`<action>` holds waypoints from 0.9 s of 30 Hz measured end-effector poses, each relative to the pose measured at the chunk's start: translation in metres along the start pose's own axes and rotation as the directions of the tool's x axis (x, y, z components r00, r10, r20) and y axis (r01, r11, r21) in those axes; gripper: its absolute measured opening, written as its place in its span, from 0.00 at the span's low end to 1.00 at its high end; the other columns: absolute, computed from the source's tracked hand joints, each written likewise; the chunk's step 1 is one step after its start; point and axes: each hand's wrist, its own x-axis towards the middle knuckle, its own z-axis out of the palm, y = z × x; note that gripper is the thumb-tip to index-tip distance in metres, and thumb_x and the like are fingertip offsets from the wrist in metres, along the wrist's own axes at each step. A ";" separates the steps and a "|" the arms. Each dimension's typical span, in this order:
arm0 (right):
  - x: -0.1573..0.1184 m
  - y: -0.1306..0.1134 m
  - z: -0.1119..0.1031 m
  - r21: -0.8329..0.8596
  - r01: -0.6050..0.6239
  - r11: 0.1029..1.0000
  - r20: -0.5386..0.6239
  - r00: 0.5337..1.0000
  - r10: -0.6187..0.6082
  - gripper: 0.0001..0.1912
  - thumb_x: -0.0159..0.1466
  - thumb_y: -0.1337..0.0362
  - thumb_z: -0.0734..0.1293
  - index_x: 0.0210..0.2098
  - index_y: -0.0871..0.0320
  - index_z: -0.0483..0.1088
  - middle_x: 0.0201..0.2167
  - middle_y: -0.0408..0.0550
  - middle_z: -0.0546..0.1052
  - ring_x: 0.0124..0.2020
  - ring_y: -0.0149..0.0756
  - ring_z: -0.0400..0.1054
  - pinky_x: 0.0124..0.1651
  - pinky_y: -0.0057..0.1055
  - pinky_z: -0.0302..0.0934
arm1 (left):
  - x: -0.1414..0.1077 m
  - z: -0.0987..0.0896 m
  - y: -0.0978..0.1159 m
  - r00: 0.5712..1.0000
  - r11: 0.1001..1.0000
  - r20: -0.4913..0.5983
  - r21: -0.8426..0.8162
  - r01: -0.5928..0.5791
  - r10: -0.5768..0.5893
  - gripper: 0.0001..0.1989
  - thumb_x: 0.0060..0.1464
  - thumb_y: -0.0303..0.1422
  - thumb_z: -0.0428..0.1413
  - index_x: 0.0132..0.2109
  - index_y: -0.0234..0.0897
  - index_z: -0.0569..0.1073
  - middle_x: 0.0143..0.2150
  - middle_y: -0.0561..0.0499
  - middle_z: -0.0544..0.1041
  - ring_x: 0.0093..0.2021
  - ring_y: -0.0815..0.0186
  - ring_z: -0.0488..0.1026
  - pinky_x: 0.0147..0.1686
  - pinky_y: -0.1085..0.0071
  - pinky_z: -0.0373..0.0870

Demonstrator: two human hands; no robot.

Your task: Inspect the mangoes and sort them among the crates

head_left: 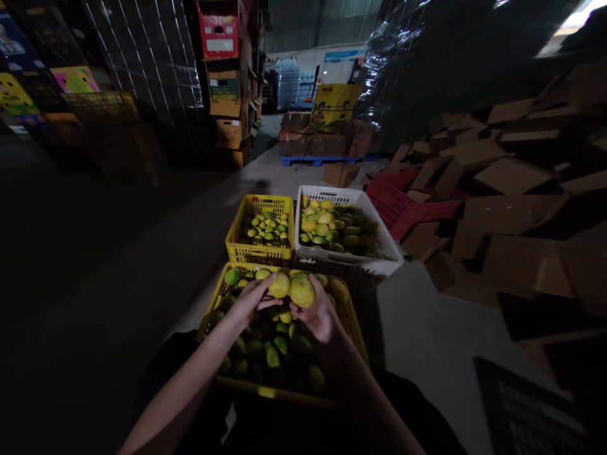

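Note:
My left hand (251, 298) is closed on a yellow-green lemon (279, 285), thumb on top and fingers below. Right beside it, my right hand (318, 313) grips a larger yellow-green lemon (302, 291). Both are held over the near yellow crate (353, 316), which is full of green and yellowish lemons (272, 356). Behind it on the left stands a smaller yellow crate (260, 254) with small yellow and green lemons (269, 227). A white crate (348, 258) to its right holds bigger yellow and green ones.
Flattened and open cardboard boxes (515, 215) are heaped on the right, with a red crate (391, 205) at their edge. Stacked cartons (227, 88) stand further back. A blue pallet (320, 161) bears boxes. Grey floor (417, 335) lies around the crates.

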 end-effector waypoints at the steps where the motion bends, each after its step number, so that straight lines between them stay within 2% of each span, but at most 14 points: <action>1: -0.001 0.000 0.001 0.012 -0.006 1.000 0.002 1.000 0.006 0.18 0.53 0.44 0.73 0.26 0.51 0.69 0.18 0.40 0.72 0.16 0.32 0.61 0.20 0.30 0.57 | 0.000 0.000 0.000 1.000 1.000 0.017 0.017 -0.017 0.017 0.19 0.49 0.45 0.67 0.34 0.30 0.80 0.32 0.42 0.83 0.32 0.60 0.80 0.42 0.66 0.80; 6: -0.004 -0.005 0.003 0.072 -0.028 0.997 0.002 1.000 0.028 0.17 0.54 0.47 0.73 0.27 0.52 0.71 0.19 0.40 0.74 0.16 0.32 0.63 0.20 0.29 0.58 | 0.000 -0.003 0.000 0.999 0.998 0.045 0.065 0.014 -0.017 0.21 0.50 0.49 0.66 0.31 0.32 0.80 0.29 0.43 0.82 0.33 0.58 0.80 0.45 0.63 0.79; 12: 0.001 -0.004 0.004 0.038 -0.112 0.993 -0.025 0.993 0.113 0.14 0.62 0.51 0.66 0.29 0.56 0.71 0.19 0.42 0.74 0.16 0.29 0.65 0.21 0.26 0.61 | 0.003 -0.004 -0.002 0.998 0.997 0.034 0.056 0.048 -0.050 0.22 0.50 0.49 0.65 0.31 0.30 0.79 0.27 0.42 0.81 0.30 0.62 0.79 0.43 0.64 0.79; 14: 0.002 -0.003 0.003 -0.031 -0.025 0.999 -0.030 0.999 0.024 0.14 0.61 0.51 0.67 0.32 0.56 0.70 0.23 0.44 0.76 0.18 0.31 0.67 0.23 0.28 0.65 | 0.003 -0.004 -0.004 0.998 0.996 0.007 0.071 -0.055 0.055 0.21 0.48 0.48 0.67 0.33 0.30 0.79 0.31 0.42 0.82 0.32 0.61 0.79 0.42 0.64 0.80; 15: 0.002 -0.002 0.003 -0.078 0.060 0.995 -0.036 0.997 -0.063 0.15 0.59 0.51 0.69 0.35 0.56 0.70 0.26 0.45 0.77 0.21 0.33 0.69 0.26 0.30 0.67 | 0.003 -0.004 -0.005 0.985 0.981 -0.025 0.103 -0.166 0.169 0.21 0.46 0.46 0.68 0.36 0.31 0.78 0.34 0.43 0.82 0.34 0.61 0.79 0.42 0.64 0.80; 16: 0.002 -0.001 0.001 -0.147 0.176 0.973 -0.036 0.982 -0.183 0.17 0.56 0.51 0.72 0.38 0.55 0.69 0.31 0.46 0.79 0.26 0.36 0.72 0.29 0.32 0.69 | 0.003 -0.004 -0.005 0.948 0.941 -0.056 0.155 -0.302 0.314 0.21 0.44 0.44 0.70 0.38 0.33 0.78 0.37 0.44 0.82 0.37 0.60 0.79 0.42 0.64 0.79; 17: 0.001 -0.001 0.000 -0.240 0.313 0.919 -0.021 0.945 -0.327 0.21 0.54 0.52 0.74 0.41 0.54 0.68 0.36 0.46 0.80 0.31 0.39 0.74 0.34 0.34 0.71 | 0.002 -0.005 -0.006 0.884 0.872 -0.076 0.221 -0.436 0.461 0.22 0.42 0.41 0.71 0.41 0.35 0.77 0.40 0.46 0.82 0.40 0.60 0.79 0.44 0.65 0.79; 18: 0.001 0.000 -0.002 -0.350 0.455 0.819 0.017 0.877 -0.480 0.25 0.53 0.53 0.76 0.45 0.53 0.67 0.40 0.47 0.80 0.36 0.41 0.75 0.40 0.37 0.72 | 0.001 -0.006 -0.006 0.809 0.790 -0.078 0.288 -0.542 0.583 0.23 0.41 0.39 0.72 0.43 0.36 0.76 0.42 0.47 0.81 0.42 0.61 0.79 0.45 0.66 0.78; 19: 0.001 0.000 -0.004 -0.465 0.583 0.666 0.083 0.778 -0.623 0.27 0.53 0.54 0.76 0.48 0.53 0.65 0.44 0.49 0.79 0.41 0.44 0.75 0.45 0.40 0.71 | 0.000 -0.007 -0.006 0.742 0.713 -0.065 0.341 -0.613 0.668 0.24 0.41 0.38 0.72 0.45 0.38 0.75 0.43 0.47 0.81 0.43 0.61 0.79 0.45 0.67 0.77; 20: 0.002 0.001 -0.006 -0.566 0.678 0.469 0.173 0.654 -0.736 0.28 0.54 0.55 0.76 0.50 0.53 0.64 0.47 0.51 0.78 0.46 0.46 0.74 0.51 0.43 0.70 | -0.001 -0.008 -0.006 0.693 0.655 -0.042 0.373 -0.658 0.720 0.24 0.43 0.37 0.71 0.46 0.38 0.74 0.44 0.48 0.80 0.45 0.62 0.78 0.46 0.68 0.77; 22: 0.004 0.002 -0.011 -0.666 0.739 0.102 0.332 0.416 -0.846 0.25 0.59 0.57 0.73 0.53 0.54 0.64 0.51 0.55 0.76 0.53 0.49 0.71 0.58 0.49 0.66 | -0.003 -0.010 -0.006 0.627 0.578 -0.010 0.397 -0.713 0.779 0.23 0.47 0.35 0.69 0.49 0.39 0.72 0.47 0.47 0.79 0.47 0.62 0.78 0.48 0.68 0.76; 23: 0.005 0.003 -0.012 -0.681 0.732 -0.022 0.378 0.326 -0.867 0.24 0.61 0.59 0.72 0.54 0.54 0.63 0.53 0.57 0.75 0.55 0.50 0.70 0.60 0.50 0.65 | -0.003 -0.011 -0.005 0.596 0.547 -0.008 0.405 -0.732 0.803 0.23 0.48 0.35 0.68 0.50 0.39 0.71 0.48 0.46 0.79 0.48 0.62 0.78 0.49 0.67 0.76; 25: 0.006 0.005 -0.014 -0.688 0.708 -0.158 0.420 0.210 -0.883 0.25 0.63 0.61 0.71 0.57 0.54 0.61 0.55 0.57 0.74 0.58 0.48 0.69 0.61 0.49 0.65 | -0.003 -0.013 -0.005 0.546 0.497 -0.003 0.419 -0.760 0.838 0.23 0.49 0.34 0.67 0.51 0.39 0.71 0.50 0.45 0.78 0.51 0.61 0.77 0.52 0.66 0.75; 27: 0.007 0.006 -0.014 -0.690 0.698 -0.193 0.423 0.172 -0.889 0.28 0.64 0.62 0.72 0.60 0.53 0.59 0.56 0.56 0.73 0.57 0.46 0.70 0.59 0.47 0.67 | -0.001 -0.014 -0.006 0.531 0.477 0.016 0.415 -0.775 0.847 0.23 0.49 0.33 0.67 0.52 0.39 0.71 0.52 0.45 0.78 0.52 0.60 0.76 0.52 0.65 0.74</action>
